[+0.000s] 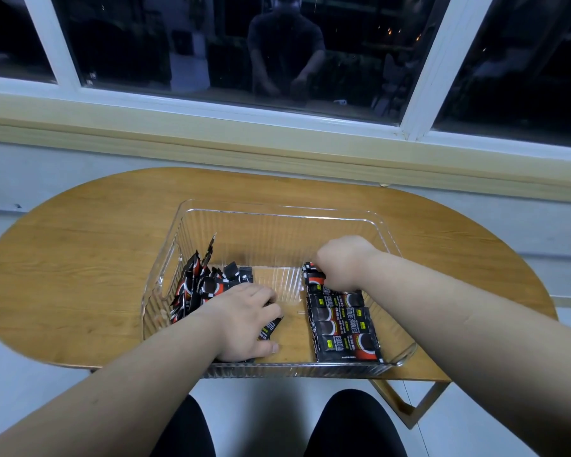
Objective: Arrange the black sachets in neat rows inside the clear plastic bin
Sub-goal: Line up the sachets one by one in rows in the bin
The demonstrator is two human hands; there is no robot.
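Progress looks partial, perhaps under half. Inside the bin, 1 tidy row of black sachets lies flat along the right side, overlapping from the near wall toward the middle. A loose pile leans jumbled against the left wall and is not yet sorted. The middle and far part of the bin's floor hold nothing.

The left hand lies at the near edge of the pile, fingers curled round 1 sachet. The right hand sits knuckles-up at the far end of the row with its fingers tucked under. I cannot tell whether it grips a sachet or only presses.

The bin stands on an oval wooden table, set against a pale wall under a white-framed window. It is dark outside, and the glass reflects the person.
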